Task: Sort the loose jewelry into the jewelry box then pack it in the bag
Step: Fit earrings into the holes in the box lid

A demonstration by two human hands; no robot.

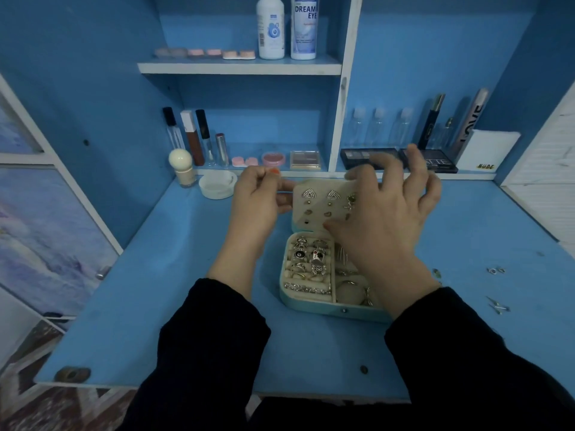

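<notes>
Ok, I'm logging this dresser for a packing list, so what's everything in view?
open hinged jewelry box: one, pale blue, cream lining, middle of blue desk
small loose metal jewelry pieces: several, silver, desk right of box
tall plastic bottles: two, white, top shelf
round lens cases: several, pink, top shelf
slim lip tubes: four, mixed, lower shelf left
round shallow dish: one, white, desk's back left
small clear plastic bottles: three, right shelf
flat eyeshadow palettes: two, black, right shelf
left hand: fingers curled, by left edge of lid
right hand: spread over lid, blurred
</notes>
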